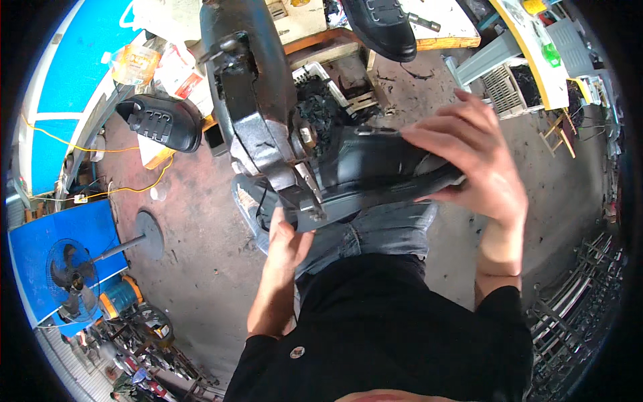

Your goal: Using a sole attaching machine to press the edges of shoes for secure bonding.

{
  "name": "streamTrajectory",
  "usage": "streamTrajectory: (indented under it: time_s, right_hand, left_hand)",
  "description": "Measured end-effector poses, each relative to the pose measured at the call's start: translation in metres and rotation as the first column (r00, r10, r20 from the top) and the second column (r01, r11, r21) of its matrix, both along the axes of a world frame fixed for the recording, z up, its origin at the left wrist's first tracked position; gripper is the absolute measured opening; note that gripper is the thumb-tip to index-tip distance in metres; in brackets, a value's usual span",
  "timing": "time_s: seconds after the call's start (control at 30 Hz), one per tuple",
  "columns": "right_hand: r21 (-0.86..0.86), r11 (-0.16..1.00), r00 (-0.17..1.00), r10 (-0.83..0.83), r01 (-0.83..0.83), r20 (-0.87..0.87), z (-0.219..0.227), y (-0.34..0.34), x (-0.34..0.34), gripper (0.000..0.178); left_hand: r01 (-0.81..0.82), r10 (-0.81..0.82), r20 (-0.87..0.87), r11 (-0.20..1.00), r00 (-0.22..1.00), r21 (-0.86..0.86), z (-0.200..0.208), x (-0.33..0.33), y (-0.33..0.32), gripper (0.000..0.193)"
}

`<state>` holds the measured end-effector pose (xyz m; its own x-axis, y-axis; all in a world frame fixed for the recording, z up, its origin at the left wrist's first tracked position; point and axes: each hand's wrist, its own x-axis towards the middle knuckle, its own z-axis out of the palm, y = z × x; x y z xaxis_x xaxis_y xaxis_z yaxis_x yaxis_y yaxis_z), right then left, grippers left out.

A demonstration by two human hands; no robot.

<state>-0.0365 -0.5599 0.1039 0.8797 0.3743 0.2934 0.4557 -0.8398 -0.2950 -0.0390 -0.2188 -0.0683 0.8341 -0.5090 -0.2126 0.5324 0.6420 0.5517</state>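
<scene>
A black lace-up shoe (375, 161) lies on its side across my lap, its sole edge toward me. Its left end sits under the dark metal head of a stitching machine (268, 144), which hides part of it. My right hand (479, 154) wraps round the shoe's right end, thumb beneath and fingers on top. At the left end, just below the machine head, my left hand (289, 241) grips the shoe; its fingers are partly hidden. Another black shoe (161, 124) rests at the left, and one more (382, 30) stands on the worktable ahead.
A white basket (337, 94) of black scraps stands behind the shoe. An orange bottle (134, 63) lies at the far left. A yellow cable (127, 190) crosses the floor near a fan (70, 275). Metal racks (579, 285) stand at the right.
</scene>
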Motion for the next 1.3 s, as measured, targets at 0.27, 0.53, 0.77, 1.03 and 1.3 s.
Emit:
streamTrajectory:
  time_s: [0.27,0.53,0.77,1.03,1.3]
  right_hand:
    - [0.927,-0.275,0.967,0.065,0.254,-0.246,-0.133,0.013,-0.013,0.093]
    - [0.881,-0.441,0.982,0.153,0.171,-0.114,-0.11,0.012,-0.002,0.095]
    - [0.875,-0.459,0.971,0.235,0.154,-0.048,-0.102,0.006,-0.001,0.096]
    - [0.89,-0.4,0.941,0.328,0.217,-0.082,-0.147,0.007,-0.021,0.101]
    - [0.876,0.001,0.839,0.288,0.483,-0.463,-0.177,0.049,-0.055,0.09]
  left_hand:
    - [0.029,-0.224,0.342,0.869,0.913,0.494,0.017,-0.014,-0.005,0.107]
    - [-0.525,-0.343,0.828,0.649,0.444,0.551,-0.049,-0.052,-0.025,0.084]
    - [-0.527,-0.198,0.878,0.734,0.436,0.428,-0.067,-0.05,-0.017,0.082]
    - [0.263,-0.243,-0.109,0.934,0.964,0.241,-0.021,-0.037,0.007,0.117]
    - [-0.024,-0.29,0.358,0.748,0.887,0.664,-0.03,0.0,-0.005,0.099]
